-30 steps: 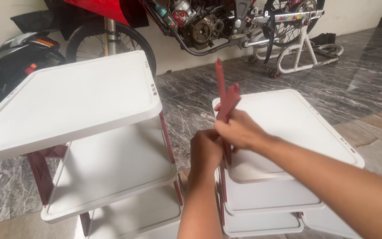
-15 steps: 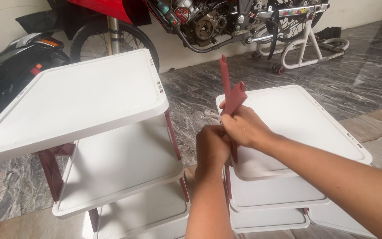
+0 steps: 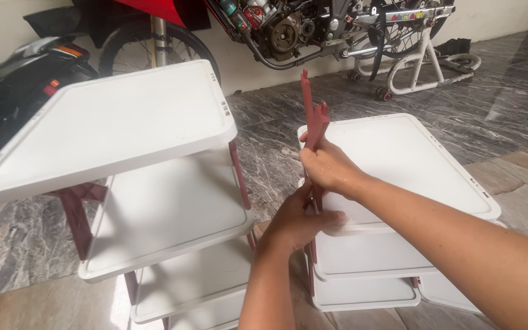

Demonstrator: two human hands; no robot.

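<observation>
My right hand (image 3: 328, 168) clamps the maroon post (image 3: 310, 119) upright | left hand (image 3: 297, 220) fingers wrapped on its base, steadying it at the white tray stack (image 3: 410, 165) near-left corner | assembled rack (image 3: 123, 128) beside.

A home garage or covered parking area is showing here: a red motorcycle (image 3: 264, 27) is standing against the pale wall (image 3: 7, 24) at 12 o'clock, a dark scooter (image 3: 25, 73) is sitting at 10 o'clock, a white paddock stand (image 3: 426, 61) is resting at 1 o'clock, and polished grey marble floor (image 3: 478, 104) is spreading throughout.
</observation>
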